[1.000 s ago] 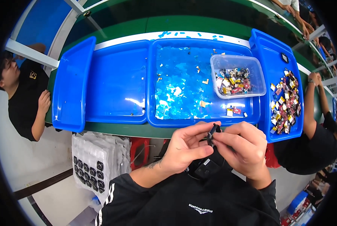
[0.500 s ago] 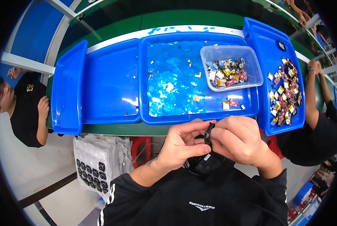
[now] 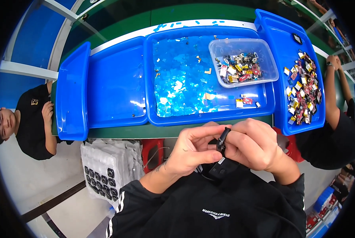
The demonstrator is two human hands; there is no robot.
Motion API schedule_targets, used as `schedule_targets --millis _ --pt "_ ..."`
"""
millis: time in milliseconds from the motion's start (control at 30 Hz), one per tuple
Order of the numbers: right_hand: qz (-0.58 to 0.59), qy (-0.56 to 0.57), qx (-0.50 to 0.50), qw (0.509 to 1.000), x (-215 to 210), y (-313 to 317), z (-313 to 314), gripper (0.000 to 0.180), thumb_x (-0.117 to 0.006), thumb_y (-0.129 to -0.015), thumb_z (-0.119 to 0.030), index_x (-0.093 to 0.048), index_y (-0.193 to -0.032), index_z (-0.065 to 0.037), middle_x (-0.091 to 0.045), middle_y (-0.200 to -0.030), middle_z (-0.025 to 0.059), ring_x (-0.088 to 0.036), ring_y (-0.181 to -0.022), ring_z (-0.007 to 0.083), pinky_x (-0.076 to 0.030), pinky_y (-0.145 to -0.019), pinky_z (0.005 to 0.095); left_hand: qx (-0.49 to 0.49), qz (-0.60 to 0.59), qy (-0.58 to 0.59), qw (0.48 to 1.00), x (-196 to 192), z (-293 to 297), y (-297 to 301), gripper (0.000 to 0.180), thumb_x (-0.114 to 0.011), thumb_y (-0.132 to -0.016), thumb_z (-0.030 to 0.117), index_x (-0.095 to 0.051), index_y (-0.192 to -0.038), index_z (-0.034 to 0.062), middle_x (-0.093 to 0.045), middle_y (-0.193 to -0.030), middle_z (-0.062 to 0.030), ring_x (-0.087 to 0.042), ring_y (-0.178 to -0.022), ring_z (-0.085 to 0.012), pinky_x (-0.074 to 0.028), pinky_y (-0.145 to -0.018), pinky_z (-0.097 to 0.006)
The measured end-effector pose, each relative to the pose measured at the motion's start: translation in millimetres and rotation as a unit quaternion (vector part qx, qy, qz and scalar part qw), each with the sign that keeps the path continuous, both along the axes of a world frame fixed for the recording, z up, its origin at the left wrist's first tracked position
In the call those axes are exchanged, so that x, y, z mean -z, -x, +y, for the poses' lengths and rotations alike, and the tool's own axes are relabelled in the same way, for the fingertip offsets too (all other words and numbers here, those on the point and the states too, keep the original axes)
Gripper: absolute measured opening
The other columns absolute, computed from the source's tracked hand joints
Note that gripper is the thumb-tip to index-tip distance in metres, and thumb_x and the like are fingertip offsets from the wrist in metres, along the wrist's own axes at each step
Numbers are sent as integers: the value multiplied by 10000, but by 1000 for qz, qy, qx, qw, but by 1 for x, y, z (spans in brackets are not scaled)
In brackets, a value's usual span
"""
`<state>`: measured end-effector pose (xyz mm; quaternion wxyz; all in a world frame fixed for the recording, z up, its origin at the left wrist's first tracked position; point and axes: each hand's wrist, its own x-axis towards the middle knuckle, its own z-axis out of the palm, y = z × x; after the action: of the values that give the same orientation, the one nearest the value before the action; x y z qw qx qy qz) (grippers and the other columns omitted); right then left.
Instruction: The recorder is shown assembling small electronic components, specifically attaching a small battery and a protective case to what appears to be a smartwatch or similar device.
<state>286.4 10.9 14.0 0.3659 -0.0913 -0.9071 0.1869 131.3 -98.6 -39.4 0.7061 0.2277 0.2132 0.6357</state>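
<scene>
My left hand [image 3: 187, 152] is closed in a pinch round a small black plastic part [image 3: 224, 137], thumb and fingertips on its near side. The fingers of my right hand [image 3: 255, 144] are curled closed against the part's other side. Both hands meet just over the front edge of the table. The part stands roughly upright between them; its lower end and my right fingertips are partly hidden. Below the hands, against my black shirt, is a dark box-shaped device [image 3: 217, 169], partly covered by the fingers.
A blue tray [image 3: 209, 118] with shiny blue film scraps holds a clear plastic box [image 3: 247, 82] of small parts. More blue trays flank it; the right one [image 3: 278, 43] holds a heap of batteries and red boards. White packing sheets [image 3: 100, 158] with black round parts stand below left. Co-workers sit at both sides.
My view has shifted slightly, so the trays sit a little higher. The black part has turned a little in my fingers. The person at the left has lowered a raised hand and turned.
</scene>
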Motion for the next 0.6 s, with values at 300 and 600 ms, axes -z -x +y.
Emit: schedule_targets --millis 300,600 --pt "-7 11 18 1000 -2 -6 -1 245 -698 -591 29 -608 -819 26 -588 -753 100 -586 -590 207 -493 -512 294 0 -60 39 997 -2 -1 -6 556 -678 -809 -73 -504 -1334 -13 -520 -1357 -156 -531 -1218 -235 -431 -1038 -370" --pt "5 210 92 973 -7 -10 -8 249 -790 -641 29 -674 -859 -7 -602 -768 71 -594 -604 179 -473 -504 277 0 -110 25 994 -5 5 -7 522 -654 -845 -48 -501 -1342 -2 -512 -1375 -135 -536 -1219 -224 -426 -1047 -376"
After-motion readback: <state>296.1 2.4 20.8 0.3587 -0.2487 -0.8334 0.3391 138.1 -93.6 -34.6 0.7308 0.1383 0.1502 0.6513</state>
